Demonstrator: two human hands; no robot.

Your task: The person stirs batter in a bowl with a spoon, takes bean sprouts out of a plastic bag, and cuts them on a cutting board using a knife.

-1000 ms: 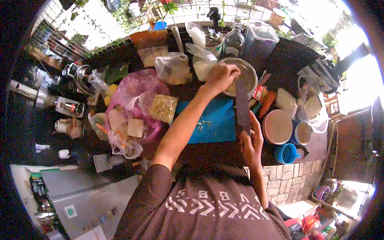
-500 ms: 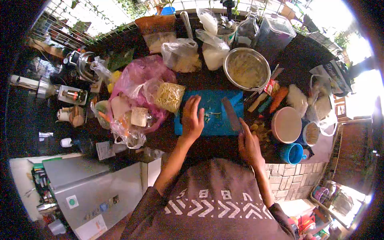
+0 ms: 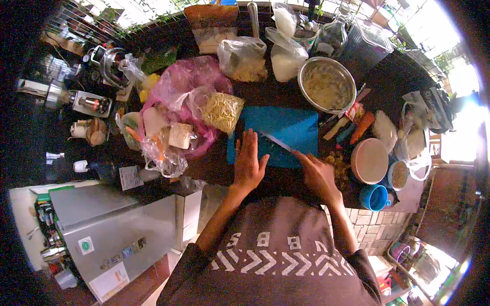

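Observation:
On the blue cutting board (image 3: pixel 293 122), my right hand (image 3: pixel 317 174) is wrapped round the handle of a knife (image 3: pixel 277 141). The blade points up and left across the board, its tip near my left hand (image 3: pixel 249 162). That hand rests at the board's left side, fingers extended and the thumb apart. Small pale pieces seen earlier on the board cannot be made out now. Behind the board to the right stands a metal bowl (image 3: pixel 327 84) with a pale mixture inside. A bag of pale strips (image 3: pixel 222 111) lies just left of the board.
At the left are a pink plastic bag (image 3: pixel 186 76) and a white block (image 3: pixel 180 135). Carrots (image 3: pixel 363 127), a round pink lid (image 3: pixel 369 160) and a blue cup (image 3: pixel 374 198) stand at the right. Clear bags (image 3: pixel 243 58) and a glass bottle (image 3: pixel 332 36) line the back.
My left hand has come back from the metal bowl to the board's left side. The knife has swung from pointing away to lying low and slanted left over the board.

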